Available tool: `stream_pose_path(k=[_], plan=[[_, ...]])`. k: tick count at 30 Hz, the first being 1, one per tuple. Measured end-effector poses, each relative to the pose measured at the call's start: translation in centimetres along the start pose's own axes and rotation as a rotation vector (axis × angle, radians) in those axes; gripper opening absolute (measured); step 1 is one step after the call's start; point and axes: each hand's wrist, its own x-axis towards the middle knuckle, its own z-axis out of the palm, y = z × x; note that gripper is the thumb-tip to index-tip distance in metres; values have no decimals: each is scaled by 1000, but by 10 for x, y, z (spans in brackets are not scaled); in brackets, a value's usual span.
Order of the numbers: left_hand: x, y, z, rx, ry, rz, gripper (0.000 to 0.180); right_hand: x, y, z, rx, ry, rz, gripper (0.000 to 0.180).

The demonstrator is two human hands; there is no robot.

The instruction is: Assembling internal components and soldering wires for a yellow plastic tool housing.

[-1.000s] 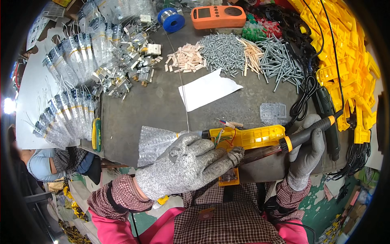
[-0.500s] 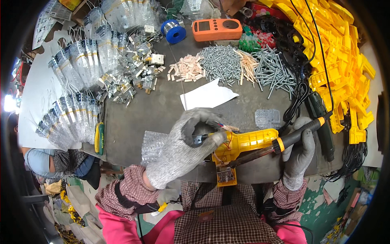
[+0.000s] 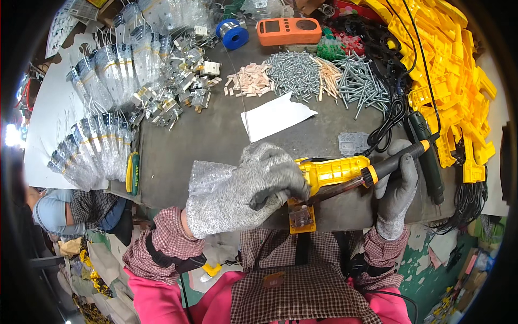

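Observation:
A yellow plastic housing (image 3: 337,171) lies at the table's near edge, its lower end holding a small metal part (image 3: 302,218). My gloved left hand (image 3: 245,189) covers the housing's left end, fingers curled and pinched together; what they hold is hidden. In my gloved right hand (image 3: 396,197) is a soldering iron (image 3: 396,162) with a black handle and yellow collar. Its metal shaft slants down to the left across the housing, and the tip ends near my left fingertips. A clear bubble-wrap bag (image 3: 208,175) lies partly under my left hand.
Screws (image 3: 294,75), wooden pegs (image 3: 251,81) and a white paper piece (image 3: 278,116) lie ahead. Yellow housings (image 3: 453,81) heap at right beside a dark green electric screwdriver (image 3: 426,156). Bagged parts (image 3: 102,143), a solder spool (image 3: 232,35) and an orange meter (image 3: 288,31) stand around.
My left hand has turned over and closed down onto the housing's left end, hiding the wires seen there before. My right hand keeps the soldering iron in nearly the same place.

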Motion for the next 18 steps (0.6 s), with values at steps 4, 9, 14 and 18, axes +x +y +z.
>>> stream_pose_path(k=[4,9,14,18], plan=[[-14,6,4,149,-29,17,43,0,2,0,-14,3,-15,34],[-9,15,11,195,108,-49,39,-1,1,2,-77,49,-36,30],[-10,11,15,279,149,26,44,-1,0,0,144,-25,40,30],[-13,12,12,227,50,31,45,-2,0,5,26,1,9,31]])
